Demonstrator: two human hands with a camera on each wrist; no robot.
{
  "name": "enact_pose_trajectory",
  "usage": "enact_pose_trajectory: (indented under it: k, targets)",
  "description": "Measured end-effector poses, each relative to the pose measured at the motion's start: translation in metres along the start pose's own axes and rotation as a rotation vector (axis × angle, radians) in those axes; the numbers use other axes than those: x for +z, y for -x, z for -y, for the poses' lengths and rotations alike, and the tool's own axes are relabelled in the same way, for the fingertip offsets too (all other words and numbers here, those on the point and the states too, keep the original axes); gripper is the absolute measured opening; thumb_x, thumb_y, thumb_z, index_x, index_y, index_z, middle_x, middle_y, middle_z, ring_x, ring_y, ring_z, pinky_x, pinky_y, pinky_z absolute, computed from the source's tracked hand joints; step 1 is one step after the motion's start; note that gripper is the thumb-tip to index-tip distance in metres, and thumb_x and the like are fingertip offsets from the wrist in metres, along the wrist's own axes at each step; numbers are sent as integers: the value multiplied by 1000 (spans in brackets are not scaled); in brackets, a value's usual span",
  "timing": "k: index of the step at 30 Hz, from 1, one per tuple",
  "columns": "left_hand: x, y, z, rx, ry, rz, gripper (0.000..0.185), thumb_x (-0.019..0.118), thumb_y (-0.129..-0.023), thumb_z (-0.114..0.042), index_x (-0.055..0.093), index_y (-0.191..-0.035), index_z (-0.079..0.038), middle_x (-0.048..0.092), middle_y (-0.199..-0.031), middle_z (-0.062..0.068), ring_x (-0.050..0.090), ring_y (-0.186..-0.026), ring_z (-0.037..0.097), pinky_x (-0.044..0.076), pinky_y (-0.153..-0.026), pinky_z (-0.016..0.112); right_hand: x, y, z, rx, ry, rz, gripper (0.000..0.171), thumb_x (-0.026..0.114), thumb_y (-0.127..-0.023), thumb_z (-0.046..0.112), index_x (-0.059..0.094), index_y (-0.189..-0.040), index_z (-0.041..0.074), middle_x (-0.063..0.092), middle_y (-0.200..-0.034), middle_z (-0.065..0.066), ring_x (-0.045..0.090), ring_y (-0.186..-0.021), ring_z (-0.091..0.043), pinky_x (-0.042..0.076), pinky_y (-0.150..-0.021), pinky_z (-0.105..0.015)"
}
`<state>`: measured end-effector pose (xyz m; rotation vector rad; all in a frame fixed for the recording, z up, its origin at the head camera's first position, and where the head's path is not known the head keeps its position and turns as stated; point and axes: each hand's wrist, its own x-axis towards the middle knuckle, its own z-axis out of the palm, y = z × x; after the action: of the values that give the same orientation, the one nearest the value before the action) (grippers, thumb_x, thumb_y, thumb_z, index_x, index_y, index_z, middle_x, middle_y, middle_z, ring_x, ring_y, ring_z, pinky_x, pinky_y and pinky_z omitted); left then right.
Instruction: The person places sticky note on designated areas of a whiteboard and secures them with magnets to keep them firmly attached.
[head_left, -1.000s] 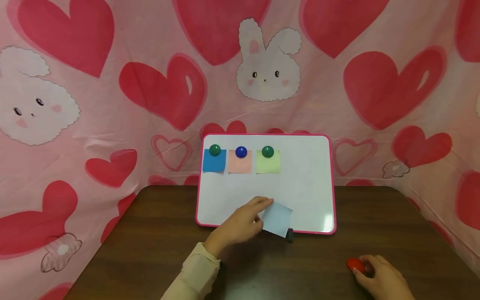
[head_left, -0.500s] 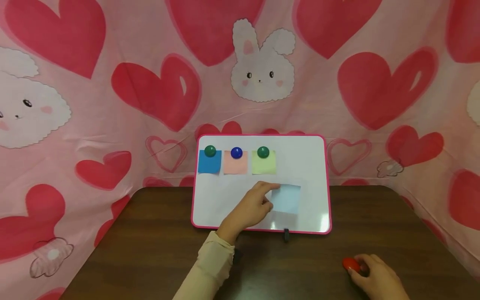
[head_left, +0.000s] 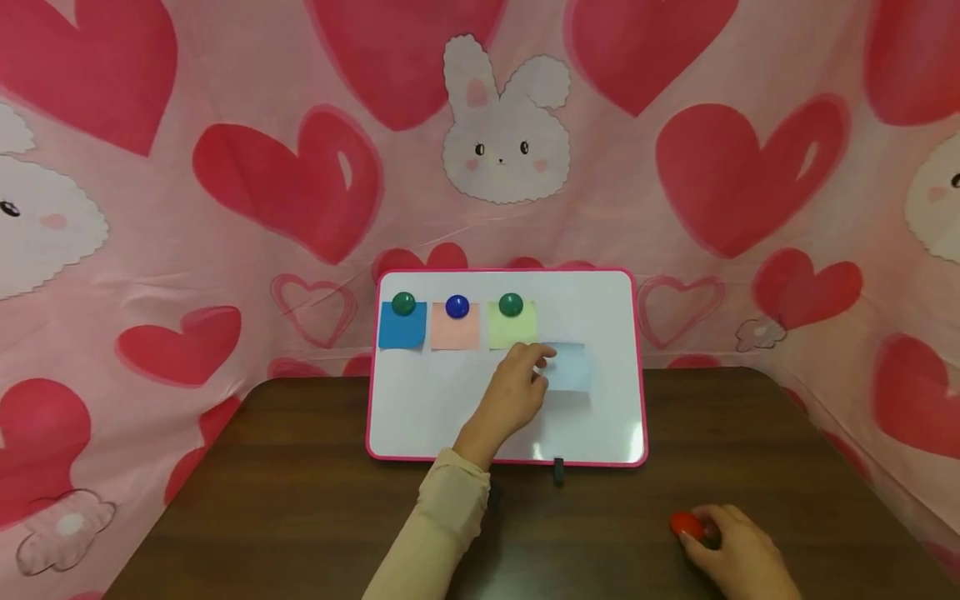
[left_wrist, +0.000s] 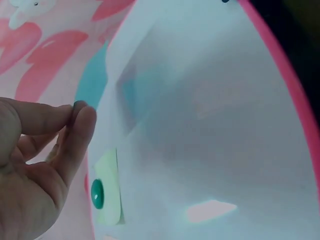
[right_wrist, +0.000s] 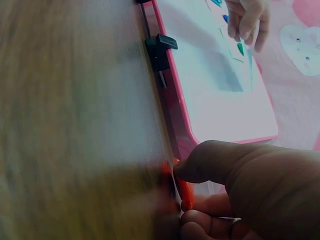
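Observation:
My left hand (head_left: 512, 392) pinches a light blue sticky note (head_left: 570, 369) by its left edge. The note is in front of the whiteboard (head_left: 442, 408), lower right of the green note; whether it touches the board I cannot tell. In the left wrist view, thumb and fingertips meet on the blue sticky note (left_wrist: 93, 80). Near the table's right front, my right hand (head_left: 738, 550) grips a red round magnet (head_left: 685, 524) between thumb and fingers, low at the tabletop. The right wrist view shows the red magnet (right_wrist: 185, 192) partly covered by the thumb.
Along the board's top hang a dark blue note (head_left: 402, 329) and a pink note (head_left: 454, 331), plus a pale green note (head_left: 512, 327), each under a round magnet. A black clip-like foot (head_left: 558, 471) supports the board on the brown table (head_left: 300, 483). Patterned cloth surrounds it.
My left hand has raised the light blue note from the board's bottom edge to below the top row, and straightened it. My right hand keeps its grip on the red magnet. The head view has turned right.

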<state>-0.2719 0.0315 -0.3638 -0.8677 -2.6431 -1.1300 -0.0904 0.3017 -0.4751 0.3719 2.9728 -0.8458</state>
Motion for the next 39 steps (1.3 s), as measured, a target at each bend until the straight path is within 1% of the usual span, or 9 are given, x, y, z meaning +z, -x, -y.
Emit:
enact_pose_trajectory:
  k: [4,7,10,13,16,24,31,36,39]
  targets:
    - [4,-10,0,37,-2,-54,31,60,-97,1,65,-126,-9,62,-113,6,60,-95,19,51,-85,28,0,1,2,9,-9,10,49,80,-85,29,65,-116,-5,59,-96,-4,58,-84,-21,51,-74,-48]
    - [8,-19,2,89,-14,-104,29,60,-96,4,67,-122,-7,64,-113,7,62,-96,19,51,-85,26,-1,2,3,18,-8,13,49,80,-85,31,65,-116,-5,60,-97,-4,59,-85,-21,51,-75,-49]
    - [13,-29,4,150,-45,-158,27,60,-96,6,68,-119,-4,68,-113,7,64,-103,19,51,-89,25,-1,3,4,8,3,-11,48,80,-85,31,66,-114,-4,61,-96,-3,59,-85,-21,51,-74,-47]
    - [17,-38,6,175,-95,-177,26,59,-97,5,69,-119,-4,69,-118,8,64,-112,19,48,-96,24,0,4,3,-8,4,-30,46,80,-85,30,67,-113,-3,61,-96,-3,59,-84,-21,50,-73,-44]
    - [20,-44,8,164,-139,-167,28,58,-98,4,68,-122,-5,68,-126,7,60,-121,18,44,-103,23,1,4,4,-8,-2,-31,45,80,-85,29,67,-114,-3,61,-96,-2,58,-85,-20,50,-73,-43]
    - [21,-56,10,129,-186,-124,33,54,-99,4,66,-129,-4,56,-143,12,52,-133,26,37,-111,33,-1,5,7,17,-3,-23,45,79,-85,30,67,-114,-3,60,-96,-2,58,-84,-20,50,-74,-44]
    - [22,-62,11,110,-264,-110,41,53,-95,6,66,-132,-6,52,-148,8,54,-131,26,43,-106,34,-1,4,9,15,7,-29,45,79,-87,31,67,-115,-2,59,-97,-2,56,-84,-19,49,-75,-45]
    - [20,-63,7,44,-284,-75,42,55,-96,0,63,-137,-8,48,-152,4,51,-134,24,43,-106,34,0,4,8,20,6,-18,45,78,-87,31,66,-116,-2,60,-97,-3,57,-84,-20,50,-76,-48]
    - [21,-63,3,11,-320,-66,42,57,-97,-4,62,-138,-10,48,-153,2,54,-131,25,49,-100,35,1,3,8,29,6,-17,45,78,-87,31,67,-116,-2,60,-97,-3,58,-85,-20,50,-76,-47]
